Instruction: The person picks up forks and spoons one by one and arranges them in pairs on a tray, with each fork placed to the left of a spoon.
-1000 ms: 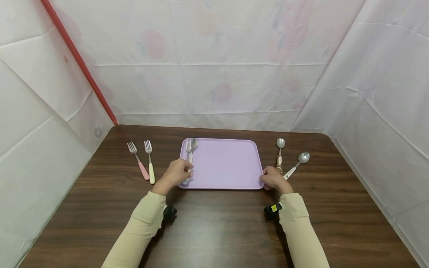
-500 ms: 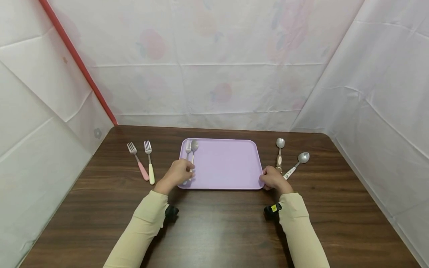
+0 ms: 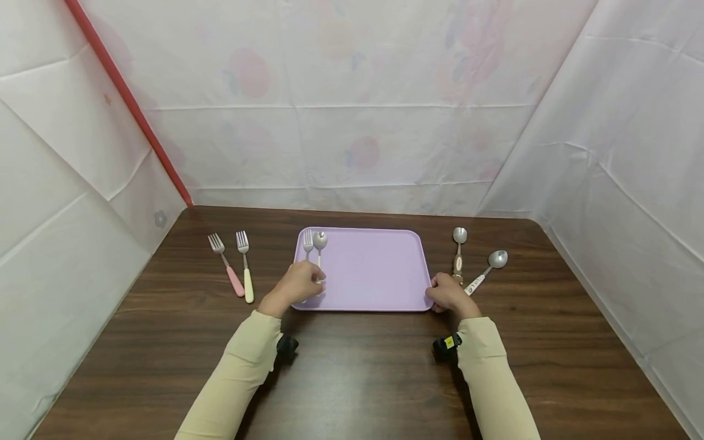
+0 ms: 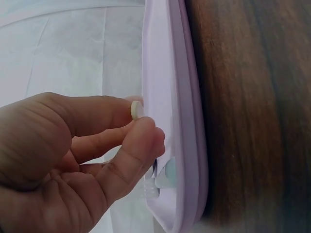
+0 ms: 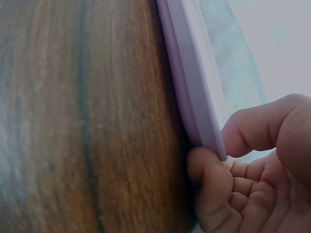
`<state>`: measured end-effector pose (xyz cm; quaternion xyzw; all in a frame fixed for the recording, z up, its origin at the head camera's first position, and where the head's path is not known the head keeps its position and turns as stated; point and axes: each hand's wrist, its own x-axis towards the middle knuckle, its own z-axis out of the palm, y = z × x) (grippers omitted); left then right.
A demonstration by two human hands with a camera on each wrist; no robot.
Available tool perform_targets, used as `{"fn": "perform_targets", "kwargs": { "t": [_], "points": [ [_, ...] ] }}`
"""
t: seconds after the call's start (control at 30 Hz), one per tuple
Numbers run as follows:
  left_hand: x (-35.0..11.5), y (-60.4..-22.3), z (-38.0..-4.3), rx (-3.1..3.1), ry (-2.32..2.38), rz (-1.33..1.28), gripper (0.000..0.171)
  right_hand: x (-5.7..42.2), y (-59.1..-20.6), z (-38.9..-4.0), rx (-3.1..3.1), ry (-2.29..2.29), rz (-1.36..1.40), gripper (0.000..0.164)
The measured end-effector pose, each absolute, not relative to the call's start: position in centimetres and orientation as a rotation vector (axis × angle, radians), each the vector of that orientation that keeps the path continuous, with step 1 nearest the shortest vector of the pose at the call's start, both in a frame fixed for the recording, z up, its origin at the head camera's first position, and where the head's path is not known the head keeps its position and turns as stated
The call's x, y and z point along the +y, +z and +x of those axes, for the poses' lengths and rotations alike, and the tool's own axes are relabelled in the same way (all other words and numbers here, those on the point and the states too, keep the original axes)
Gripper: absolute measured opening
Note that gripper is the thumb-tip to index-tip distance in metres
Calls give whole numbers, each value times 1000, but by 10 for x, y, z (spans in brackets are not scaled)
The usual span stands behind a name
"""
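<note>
Left hand [image 3: 297, 282] pinching, thumb and fingers on the pale handle of a round-bowled silver metal spoon [image 3: 320, 239], over the left end of the flat lilac rectangular tray [image 3: 374, 269]! Just beside it, a silver metal fork [image 3: 308, 240] lies on the tray, partly hidden by that hand. Across at the near right corner, the right hand [image 3: 448, 293] pinches the tray's rim. On the dark brown wood-grain table [image 3: 352, 373], pink-handled [image 3: 235, 281] and cream-handled forks [image 3: 249, 285] lie left, two silver-bowled spoons [image 3: 497, 259] right.
</note>
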<state>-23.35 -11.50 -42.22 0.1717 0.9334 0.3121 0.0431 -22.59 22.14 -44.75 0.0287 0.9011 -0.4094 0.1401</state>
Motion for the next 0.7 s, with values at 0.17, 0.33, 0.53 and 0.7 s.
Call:
{"fn": "perform_targets", "kwargs": {
  "t": [0.17, 0.33, 0.53, 0.7],
  "points": [
    [-112, -423, -233, 2812, 950, 536, 19, 222, -449, -225, 2606, -1192, 87, 6],
    [-109, -425, -233, 2792, 946, 547, 27, 222, -449, -225, 2597, -1203, 89, 7],
    [-107, -425, -233, 2803, 922, 530, 30, 222, -449, -226, 2606, -1191, 88, 8],
    [-108, -429, -232, 2830, 882, 535, 27, 221, -449, -226, 2619, -1181, 73, 7]
  ]
}}
